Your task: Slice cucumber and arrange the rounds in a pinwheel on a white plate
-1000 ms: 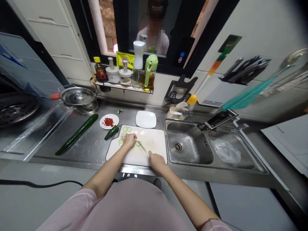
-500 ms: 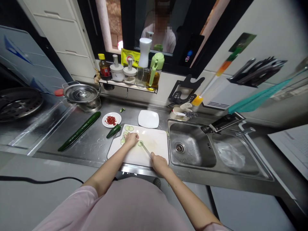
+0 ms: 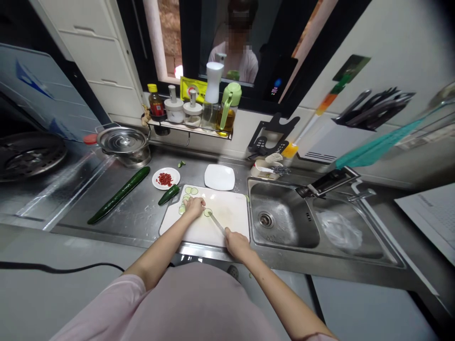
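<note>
One white rectangular cutting board with a dark rim (image 3: 227, 203) lies on the grey metal bench (image 3: 133, 225), left of one two-basin steel sink (image 3: 286, 218). Right hand (image 3: 237, 244): grip closed around the near end of one slim knife with a metal blade (image 3: 217, 223); blade slants far and left, its tip at one pale-green round cucumber slice (image 3: 208, 212) near the middle of the board. Left hand (image 3: 194, 207): bent down over the left part of the board, just beside that slice; cannot tell whether this grip holds anything. Further cucumber slices (image 3: 194, 191) at the board's left: two in clear view at the far corner, others partly covered by the hand, so full count not possible. Left of the board: one short dark-green cucumber piece (image 3: 168, 194), just beside its edge, and one long dark-green cucumber (image 3: 119, 195), lying slantwise. Plates, two: one round white plate (image 3: 156, 179) bearing small red bits (image 3: 165, 179), uncounted, and one white rounded-square plate (image 3: 219, 177) just beyond the board's far edge.
</note>
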Available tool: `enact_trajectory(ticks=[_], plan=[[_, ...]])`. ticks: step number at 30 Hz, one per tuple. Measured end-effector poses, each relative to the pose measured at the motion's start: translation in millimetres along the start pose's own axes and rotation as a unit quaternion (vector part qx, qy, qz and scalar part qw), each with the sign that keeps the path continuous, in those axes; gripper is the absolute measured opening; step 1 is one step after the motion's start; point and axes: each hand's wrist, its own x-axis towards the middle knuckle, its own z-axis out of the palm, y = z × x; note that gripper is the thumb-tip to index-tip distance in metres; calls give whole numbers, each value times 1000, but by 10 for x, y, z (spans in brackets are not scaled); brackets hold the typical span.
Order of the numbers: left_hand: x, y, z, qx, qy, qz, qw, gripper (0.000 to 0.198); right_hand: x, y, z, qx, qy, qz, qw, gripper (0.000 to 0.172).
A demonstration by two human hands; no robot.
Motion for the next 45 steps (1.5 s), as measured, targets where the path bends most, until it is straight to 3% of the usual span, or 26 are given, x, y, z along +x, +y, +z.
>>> enact_trajectory(ticks=[13,21,36,45], plan=[[-237,70,51,55,22,37,998,23,-194,219,161,55,30,23,998,26],[-305,110,128,65,36,41,996,23,-196,436,146,104,73,120,985,31],[-343,146,123,49,47,39,997,17,-22,351,79,90,77,152,981,32],[-504,149,124,-59,54,24,996,9,21,312,111,83,69,145,984,33]])
